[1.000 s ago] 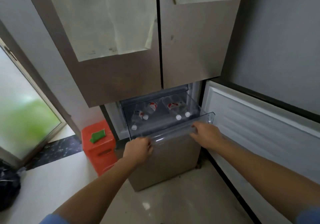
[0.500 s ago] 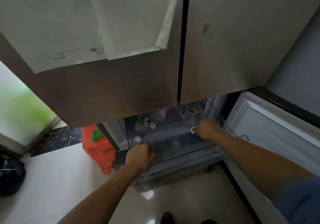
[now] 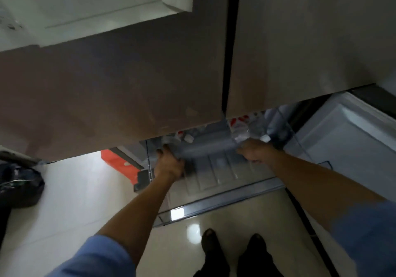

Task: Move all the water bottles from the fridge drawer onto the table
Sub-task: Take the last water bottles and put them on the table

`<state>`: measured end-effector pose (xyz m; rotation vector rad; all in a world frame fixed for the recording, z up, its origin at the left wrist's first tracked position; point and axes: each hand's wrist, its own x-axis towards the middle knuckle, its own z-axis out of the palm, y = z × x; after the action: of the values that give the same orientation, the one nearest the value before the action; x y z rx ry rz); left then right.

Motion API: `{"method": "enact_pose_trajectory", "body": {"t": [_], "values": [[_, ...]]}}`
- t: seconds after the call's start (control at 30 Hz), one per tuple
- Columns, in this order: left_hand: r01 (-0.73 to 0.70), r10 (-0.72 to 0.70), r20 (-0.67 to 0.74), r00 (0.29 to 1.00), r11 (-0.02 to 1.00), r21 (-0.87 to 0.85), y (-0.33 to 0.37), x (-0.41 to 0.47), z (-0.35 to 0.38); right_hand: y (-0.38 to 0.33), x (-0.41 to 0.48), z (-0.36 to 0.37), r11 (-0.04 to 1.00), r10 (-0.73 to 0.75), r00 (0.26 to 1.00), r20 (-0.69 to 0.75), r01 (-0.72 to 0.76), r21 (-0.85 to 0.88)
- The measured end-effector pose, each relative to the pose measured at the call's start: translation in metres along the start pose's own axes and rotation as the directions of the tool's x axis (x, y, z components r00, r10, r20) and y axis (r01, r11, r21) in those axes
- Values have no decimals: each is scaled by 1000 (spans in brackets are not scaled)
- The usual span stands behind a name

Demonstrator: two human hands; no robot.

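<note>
Both hands have gone deeper into the drawer, which sits pulled out below the fridge doors. At the drawer's left side, the left hand has its fingers curled beside a bottle. At the drawer's right side, the right hand sits just under a white-capped bottle. Blur hides whether either hand actually grips anything. Other red-labelled bottles lie at the drawer's back.
</note>
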<state>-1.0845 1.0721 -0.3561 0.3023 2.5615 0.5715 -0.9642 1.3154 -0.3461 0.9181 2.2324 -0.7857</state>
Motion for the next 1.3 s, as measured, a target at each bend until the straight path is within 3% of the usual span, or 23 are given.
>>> {"method": "enact_pose_trajectory", "body": {"t": [0.13,0.2,0.33,0.5,0.63,0.8,0.93,1.1,1.3], "values": [[116,-121,-47,992,988,-101,-2,34,12,6,-16,1,995,91,990,113,-95,32],[156,-165,-54,985,978,-138,-2,42,15,12,-21,2,995,81,992,100,-85,43],[136,-139,-14,990,980,-147,-1,36,22,16,-42,-7,998,39,999,-35,-37,55],[7,-8,-4,1000,991,-134,2,10,16,9,-65,-22,986,52,968,-244,-89,-142],[-58,61,33,998,994,-91,9,-14,-5,11,-94,-33,976,-20,936,-350,-57,-210],[-138,156,-92,984,975,176,25,-47,-33,14,-119,-39,985,-115,838,-534,27,-169],[-198,285,-235,929,921,335,34,-75,-54,7,-141,-47,963,-266,735,-624,171,-209],[-270,400,-331,855,887,374,31,-119,-77,17,-174,-40,903,-430,626,-651,307,-301],[-247,492,-451,745,831,498,46,-212,-96,23,-238,-42,812,-572,426,-701,412,-413]]}}
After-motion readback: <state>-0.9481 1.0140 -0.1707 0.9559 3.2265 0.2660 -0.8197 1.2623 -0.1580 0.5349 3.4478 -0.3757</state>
